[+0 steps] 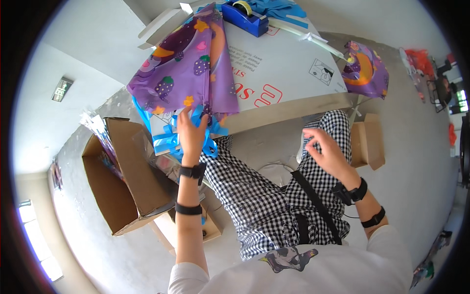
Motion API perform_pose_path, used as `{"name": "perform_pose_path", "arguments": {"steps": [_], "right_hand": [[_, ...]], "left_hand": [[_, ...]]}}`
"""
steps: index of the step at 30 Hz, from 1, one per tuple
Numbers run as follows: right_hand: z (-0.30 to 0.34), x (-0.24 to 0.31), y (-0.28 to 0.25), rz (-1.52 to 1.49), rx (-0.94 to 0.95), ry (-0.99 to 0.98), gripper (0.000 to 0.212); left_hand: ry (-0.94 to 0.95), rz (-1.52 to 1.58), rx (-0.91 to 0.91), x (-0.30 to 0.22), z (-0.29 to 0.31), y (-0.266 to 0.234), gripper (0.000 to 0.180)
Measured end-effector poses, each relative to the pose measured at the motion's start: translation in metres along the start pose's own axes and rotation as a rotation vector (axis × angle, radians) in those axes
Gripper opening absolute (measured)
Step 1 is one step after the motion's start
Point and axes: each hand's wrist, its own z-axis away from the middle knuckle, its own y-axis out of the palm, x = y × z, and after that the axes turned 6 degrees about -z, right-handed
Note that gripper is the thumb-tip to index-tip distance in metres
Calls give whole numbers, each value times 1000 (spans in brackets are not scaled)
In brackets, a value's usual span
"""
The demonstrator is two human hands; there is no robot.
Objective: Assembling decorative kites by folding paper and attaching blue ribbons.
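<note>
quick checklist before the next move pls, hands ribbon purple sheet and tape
1. Right hand free: ok, nothing visible in it.
2. Left hand gripping the blue ribbon: cannot tell, the hand hides any contact.
3. Blue ribbon neatly laid: not ok, bunched in loose loops at the table's near edge.
4. Purple sheet smooth: not ok, creased.
5. Tape dispenser on the table: ok, toward the far side.

One left hand (191, 133) and one right hand (328, 153) are seen, with four dark bands (188, 209) worn, two per side. One bench (293, 109), two purple printed pieces (183, 81) (364, 72), one bunch of blue ribbon (168, 141), one blue tape dispenser (245, 20) and three brown cardboard boxes (149, 169) (375, 139) (212, 226) can be counted.
</note>
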Motion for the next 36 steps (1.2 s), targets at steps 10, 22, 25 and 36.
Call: {"name": "perform_pose_path", "arguments": {"steps": [10, 22, 25, 36], "right_hand": [[26, 2, 58, -370, 7, 125, 36], [-34, 4, 55, -489, 81, 79, 33], [-77, -3, 74, -662, 84, 100, 31], [-266, 48, 186, -1417, 95, 337, 58]], "left_hand": [[-54, -682, 324, -30, -53, 32, 65], [-135, -686, 311, -5, -100, 37, 30], [-63, -378, 239, 23, -125, -1, 31], [-605, 532, 517, 5, -147, -50, 36]]}}
